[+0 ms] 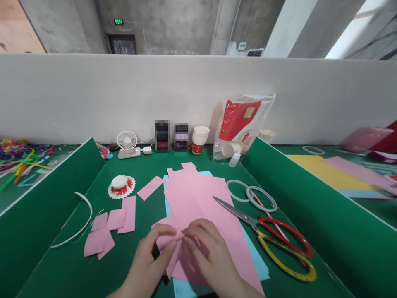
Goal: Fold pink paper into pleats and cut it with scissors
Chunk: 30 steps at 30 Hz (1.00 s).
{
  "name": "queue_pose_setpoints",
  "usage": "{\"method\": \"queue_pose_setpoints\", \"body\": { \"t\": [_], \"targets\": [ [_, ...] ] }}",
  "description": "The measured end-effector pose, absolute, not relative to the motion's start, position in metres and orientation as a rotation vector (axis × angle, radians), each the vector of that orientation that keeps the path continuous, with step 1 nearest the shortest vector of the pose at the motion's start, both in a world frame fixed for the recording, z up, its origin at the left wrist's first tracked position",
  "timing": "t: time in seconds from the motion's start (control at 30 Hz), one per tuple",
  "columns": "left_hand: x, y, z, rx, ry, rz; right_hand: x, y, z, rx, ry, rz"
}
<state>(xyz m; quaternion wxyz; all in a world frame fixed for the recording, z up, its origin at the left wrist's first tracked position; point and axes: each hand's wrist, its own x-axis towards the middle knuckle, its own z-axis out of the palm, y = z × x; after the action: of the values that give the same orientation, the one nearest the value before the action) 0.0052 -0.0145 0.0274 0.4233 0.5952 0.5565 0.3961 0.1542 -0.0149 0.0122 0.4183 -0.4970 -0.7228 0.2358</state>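
Both hands meet over the pink paper sheets (214,207) in the middle of the table. My left hand (155,256) pinches a folded piece of pink paper (166,242) between thumb and fingers. At the paper's right side, my right hand (206,248) pinches its gathered edge with thumb and forefinger. Light blue sheets (254,258) stick out from under the pink stack. To the left lie pink paper pieces (98,242) in a loose overlapping cluster, with a pink strip (128,215) beside them. To the right rest large scissors (254,223) with one red and one yellow handle, blades apart.
Two clear tape-like rings (262,199) lie by the scissors. A white curved strip (88,211) and a cut paper cup (120,182) are at left. Along the back stand a small fan (127,141), paper cups (200,138), a plastic bag (240,124) and a small bottle (235,159). Green dividers (310,194) flank the space.
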Motion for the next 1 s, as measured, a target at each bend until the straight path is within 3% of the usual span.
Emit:
{"method": "queue_pose_setpoints", "body": {
  "t": [0.33, 0.57, 1.0],
  "targets": [
    [0.0106, -0.0102, 0.0255, 1.039, 1.269, 0.979, 0.1472, -0.016, 0.0136, -1.24, -1.645, 0.798],
    [0.0101, -0.0121, 0.0212, 1.462, 1.322, 0.974, 0.1498, -0.0141, 0.0147, -1.237, -1.628, 0.808],
    [0.0073, -0.0158, 0.0176, 1.681, 1.427, 1.002, 0.1507, -0.0139, 0.0146, -1.25, -1.609, 0.829]
  ]
}}
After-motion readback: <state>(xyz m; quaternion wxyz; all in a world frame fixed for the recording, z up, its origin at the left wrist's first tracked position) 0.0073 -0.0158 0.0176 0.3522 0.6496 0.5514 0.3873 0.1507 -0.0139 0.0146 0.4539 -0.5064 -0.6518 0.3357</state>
